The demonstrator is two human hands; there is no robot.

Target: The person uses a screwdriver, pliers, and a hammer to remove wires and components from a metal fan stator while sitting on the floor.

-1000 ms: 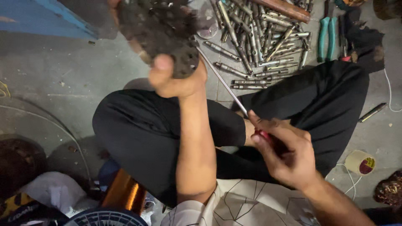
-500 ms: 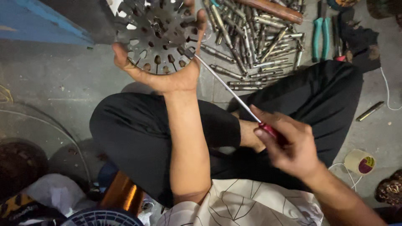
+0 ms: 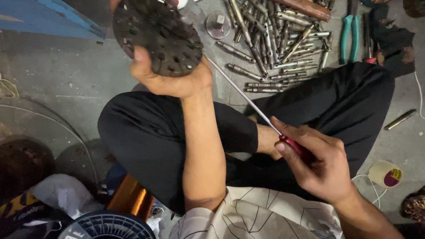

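l hand has turned the perforated disc solid face up, gripping its rim; r hand fist-tight on screwdriver, tip now behind disc

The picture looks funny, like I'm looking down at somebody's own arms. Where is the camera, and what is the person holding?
The camera sits on the person's head and looks down, so you see their own arms and crossed legs in black trousers. They sit on a grey concrete floor.

The left hand holds up a dirty round metal disc full of small holes. The right hand grips a long screwdriver by its red handle, its thin shaft pointing up towards the disc.

On the floor lie a pile of metal rods and bits, green-handled pliers, a roll of tape and a coil of copper wire.
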